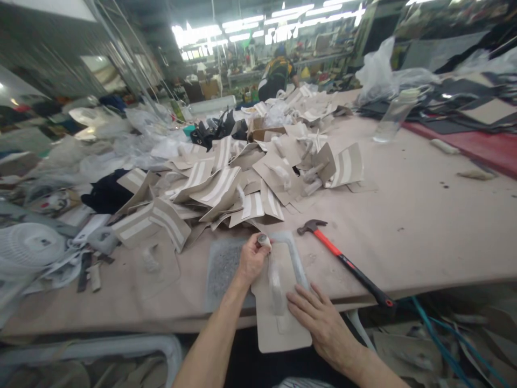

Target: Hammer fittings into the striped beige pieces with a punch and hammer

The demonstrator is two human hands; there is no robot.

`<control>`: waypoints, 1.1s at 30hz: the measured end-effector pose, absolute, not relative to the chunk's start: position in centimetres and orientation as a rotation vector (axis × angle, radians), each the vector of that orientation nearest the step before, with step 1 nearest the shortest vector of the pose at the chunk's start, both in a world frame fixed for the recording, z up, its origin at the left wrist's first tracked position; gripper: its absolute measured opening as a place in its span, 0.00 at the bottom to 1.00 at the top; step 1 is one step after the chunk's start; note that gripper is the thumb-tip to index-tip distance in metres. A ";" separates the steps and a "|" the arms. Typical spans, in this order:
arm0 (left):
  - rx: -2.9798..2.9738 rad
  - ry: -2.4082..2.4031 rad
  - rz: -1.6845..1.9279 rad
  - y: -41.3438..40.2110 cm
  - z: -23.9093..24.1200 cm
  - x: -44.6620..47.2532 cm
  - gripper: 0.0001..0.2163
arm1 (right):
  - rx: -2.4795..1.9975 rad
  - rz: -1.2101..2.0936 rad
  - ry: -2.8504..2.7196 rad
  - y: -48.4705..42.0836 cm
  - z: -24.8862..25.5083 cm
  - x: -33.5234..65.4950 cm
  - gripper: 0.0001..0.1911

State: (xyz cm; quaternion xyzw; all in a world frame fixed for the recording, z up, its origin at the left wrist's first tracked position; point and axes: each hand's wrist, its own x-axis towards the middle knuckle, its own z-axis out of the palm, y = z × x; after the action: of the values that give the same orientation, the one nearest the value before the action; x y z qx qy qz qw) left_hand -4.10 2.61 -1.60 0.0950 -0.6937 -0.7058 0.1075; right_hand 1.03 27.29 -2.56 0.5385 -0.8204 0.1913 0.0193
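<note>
A beige panel (285,320) with rounded corners lies over the table's front edge, its near end sticking out past it. Along its middle runs a strip wrapped in whitish plastic (277,285). My left hand (251,260) is closed around a small white roll-like piece (264,241) with a grey round end, at the panel's far end. What exactly that piece is I cannot make out. Flat on the panel's right side rests my right hand (319,318), fingers spread. Beneath the panel is a worn grey mat (226,267). A claw hammer (337,253) with a red and black handle lies to the right.
Similar beige panels (218,186), many with white stripes, form a heap beyond the mat. A white fan (32,248) stands at left. Farther off are a clear bottle (396,116), dark flat pieces (456,102) and plastic bags (377,73). A person (278,73) bends over in the background.
</note>
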 end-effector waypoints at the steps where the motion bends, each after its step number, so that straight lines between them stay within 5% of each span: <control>1: 0.287 -2.052 -2.078 2.7 -2.0 -4.2 0.15 | 1.672 0.600 -2.570 27.3 -2.3 1.1 0.33; 8: 0.308 -2.071 -2.046 2.2 -3.0 -3.8 0.15 | 1.291 0.608 -2.647 29.7 -1.9 -1.1 0.29; 13: 0.274 -2.106 -2.019 2.3 -2.8 -3.9 0.14 | 0.649 0.345 -2.799 32.4 -2.8 -5.6 0.21; 19: 0.256 -2.136 -1.952 2.6 -2.8 -3.8 0.10 | 0.441 0.174 -3.152 32.6 -1.8 -9.2 0.14; 22: 0.258 -2.172 -1.867 2.9 -3.0 -3.7 0.09 | 0.221 0.670 -3.369 31.7 -0.5 -10.1 0.09; 25: 0.239 -2.186 -1.821 3.2 -3.1 -3.6 0.10 | -0.207 1.934 -3.261 29.9 1.1 -9.9 0.08; 27: 0.206 -2.214 -1.779 3.3 -3.0 -3.5 0.10 | -0.454 2.496 -2.990 28.4 2.4 -9.2 0.03; 30: 0.146 -2.264 -1.708 3.3 -2.9 -3.5 0.08 | -0.431 2.524 -2.899 26.5 4.6 -7.7 0.09; 33: 0.078 -2.289 -1.670 3.2 -3.2 -3.4 0.07 | 0.118 1.953 -2.927 25.8 6.8 -6.2 0.16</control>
State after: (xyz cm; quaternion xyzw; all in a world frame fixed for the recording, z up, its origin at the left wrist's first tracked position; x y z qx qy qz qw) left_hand -3.41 3.17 -3.19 0.0273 -0.7981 -0.5821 0.1529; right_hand -6.24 25.78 6.82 0.0330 -0.8165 0.5447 -0.1885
